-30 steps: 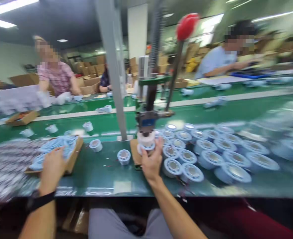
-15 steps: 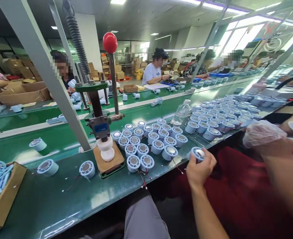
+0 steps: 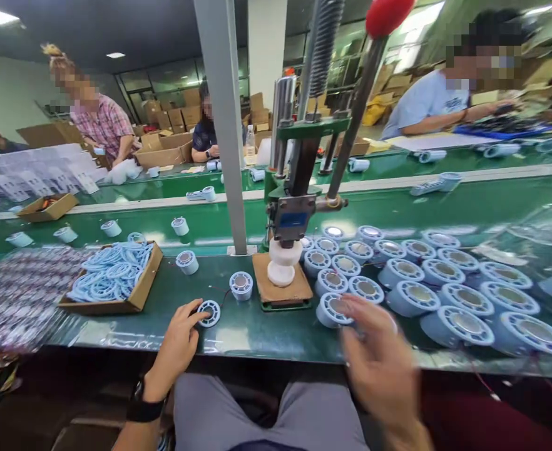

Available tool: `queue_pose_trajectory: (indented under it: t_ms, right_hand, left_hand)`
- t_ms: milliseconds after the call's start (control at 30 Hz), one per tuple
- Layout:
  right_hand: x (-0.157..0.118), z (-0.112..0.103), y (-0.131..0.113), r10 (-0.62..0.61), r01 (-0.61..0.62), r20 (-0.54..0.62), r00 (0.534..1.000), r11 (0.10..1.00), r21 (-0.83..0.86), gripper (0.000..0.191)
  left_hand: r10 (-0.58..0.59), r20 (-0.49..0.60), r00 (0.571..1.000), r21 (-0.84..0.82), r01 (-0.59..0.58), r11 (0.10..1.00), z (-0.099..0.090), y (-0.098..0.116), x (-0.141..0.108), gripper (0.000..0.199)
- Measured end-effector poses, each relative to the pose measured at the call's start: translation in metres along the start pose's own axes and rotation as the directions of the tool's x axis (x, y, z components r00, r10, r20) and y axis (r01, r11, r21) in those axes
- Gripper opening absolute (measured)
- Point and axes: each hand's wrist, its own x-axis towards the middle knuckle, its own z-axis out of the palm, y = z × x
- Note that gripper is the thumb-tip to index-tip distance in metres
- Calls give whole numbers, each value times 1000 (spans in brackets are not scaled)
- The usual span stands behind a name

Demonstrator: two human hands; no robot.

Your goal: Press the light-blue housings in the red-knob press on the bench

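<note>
My left hand (image 3: pixel 176 341) pinches a light-blue slotted ring (image 3: pixel 209 314) at the front of the green bench. Its index finger reaches over the ring's rim. My right hand (image 3: pixel 382 363), smeared by motion, is over the front row of light-blue round housings with metal discs. Its fingertips overlap a housing (image 3: pixel 331 311), and another behind the hand is mostly hidden. Whether it grips one cannot be made out. A single housing (image 3: pixel 241 286) stands between my left hand and the hand press (image 3: pixel 295 219). White round pads (image 3: pixel 280 274) sit under the press ram.
A cardboard box (image 3: pixel 147 282) heaped with light-blue rings stands left, beside a stack of plastic-wrapped parts (image 3: pixel 27 294). Many housings (image 3: pixel 464 322) fill the right side. A grey post (image 3: pixel 219 125) rises behind the bench. Co-workers sit beyond the green conveyor (image 3: pixel 186 244).
The view has swung left. My right hand, earlier pinching a housing at the right, is now at the front of the near group. My left hand has come into view with a ring.
</note>
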Motion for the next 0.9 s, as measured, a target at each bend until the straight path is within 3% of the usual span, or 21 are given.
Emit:
queue_pose_trajectory:
  t_ms: [67,100,200,267,367,500,567,667,733,800,900]
  right_hand:
    - [-3,60,-32,-209,179,275,939,975,130,39]
    - [-2,89,-44,-250,218,361,898,968,127,42]
    - [6,152,-62,-197,219,515,835,975,18,44]
    - [9,169,-64,-181,222,557,811,975,-6,32]
    - [7,166,-58,-208,241,574,792,970,20,13]
    - [-6,140,-41,-302,286,577,759,951,121,15]
    - [-16,127,-33,-355,285,545,759,935,211,22]
    - [-32,112,-25,-319,196,490,811,938,285,40]
    - [-41,106,-22,-249,130,447,859,951,279,45]
    - [-47,103,-20,-192,90,397,897,961,262,45]
    - [-49,104,-19,-140,51,362,922,968,246,44]
  left_hand:
    - [-32,7,999,-27,33,999,-4,3,1,48]
    - [-42,0,999,-41,42,998,-5,5,1,47]
    - [-37,-9,999,-65,36,997,-1,11,2,46]
    - [-44,1,999,-54,44,998,4,15,1,47]
    - [-92,0,996,-16,92,996,8,16,1,44]
    - [-186,36,982,-23,187,982,-3,10,6,52]
    - [-155,112,982,-79,164,983,-12,6,7,66]
    - [-26,188,982,-158,56,986,-17,6,5,81]
    - [-45,132,990,-131,62,989,-11,8,3,81]
    - [-144,17,989,-56,145,988,-1,11,4,77]
    - [-283,-98,954,-8,283,959,9,19,12,59]
